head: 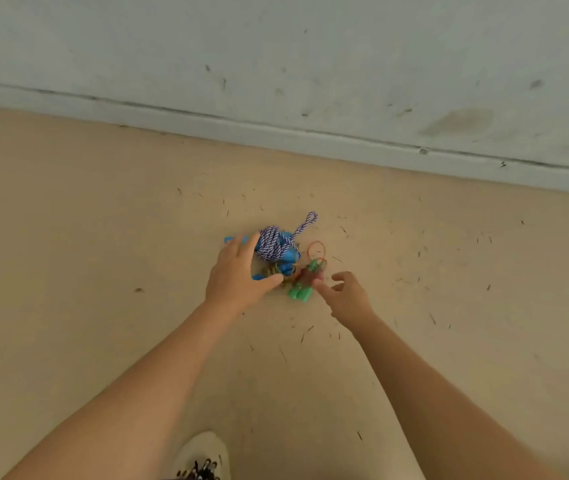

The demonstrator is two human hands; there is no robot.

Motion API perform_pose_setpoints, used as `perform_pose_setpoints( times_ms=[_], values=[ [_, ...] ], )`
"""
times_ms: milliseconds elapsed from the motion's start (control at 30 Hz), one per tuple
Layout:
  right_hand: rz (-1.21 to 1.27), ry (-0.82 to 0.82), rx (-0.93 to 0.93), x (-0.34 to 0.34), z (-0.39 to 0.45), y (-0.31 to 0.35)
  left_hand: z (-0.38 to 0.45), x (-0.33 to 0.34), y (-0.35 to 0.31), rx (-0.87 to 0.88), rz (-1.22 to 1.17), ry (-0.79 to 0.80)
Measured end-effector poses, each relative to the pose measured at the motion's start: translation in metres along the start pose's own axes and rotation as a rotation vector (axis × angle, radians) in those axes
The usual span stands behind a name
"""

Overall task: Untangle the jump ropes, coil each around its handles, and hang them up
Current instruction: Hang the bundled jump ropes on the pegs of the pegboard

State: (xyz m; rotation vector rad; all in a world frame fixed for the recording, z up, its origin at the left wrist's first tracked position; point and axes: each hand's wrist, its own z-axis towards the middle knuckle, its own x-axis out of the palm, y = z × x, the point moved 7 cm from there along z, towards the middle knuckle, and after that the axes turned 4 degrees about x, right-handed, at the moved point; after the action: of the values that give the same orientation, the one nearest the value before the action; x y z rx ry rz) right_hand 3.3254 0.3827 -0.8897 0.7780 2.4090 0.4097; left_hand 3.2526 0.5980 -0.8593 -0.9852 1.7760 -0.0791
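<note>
Down on the tan floor (103,237), left hand (234,275) cups the blue-handled braided rope (274,249), fingers spread, not clenched. Right hand (345,296) hovers unclenched beside the green-handled rope (302,287). Untangling looks barely begun; next, lift one bundle clear.

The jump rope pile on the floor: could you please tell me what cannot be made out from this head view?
- Under the left hand: part of the blue handles and a brownish tangle, covered by its fingers.
- Orange cord on the green handles: too thin and blurred to trace.
- Right hand: contact with the green handles unclear.
- Any hanging place: out of frame.
</note>
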Motion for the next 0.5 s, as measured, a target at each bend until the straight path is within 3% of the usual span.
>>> perform_pose_setpoints(
  times_ms=[167, 300, 500],
  values=[
    [0.312, 0.063, 0.063, 0.037, 0.06, -0.017, 0.053, 0.033, 0.01, 0.065, 0.203, -0.002],
    [0.352, 0.011, 0.034, 0.044, 0.074, -0.019, 0.057, 0.05, 0.02, -0.052, 0.312, 0.012],
    [0.274, 0.024, -0.034, 0.038, 0.076, -0.02, 0.045, 0.076, 0.029, -0.215, -0.131, 0.087]
  ],
)
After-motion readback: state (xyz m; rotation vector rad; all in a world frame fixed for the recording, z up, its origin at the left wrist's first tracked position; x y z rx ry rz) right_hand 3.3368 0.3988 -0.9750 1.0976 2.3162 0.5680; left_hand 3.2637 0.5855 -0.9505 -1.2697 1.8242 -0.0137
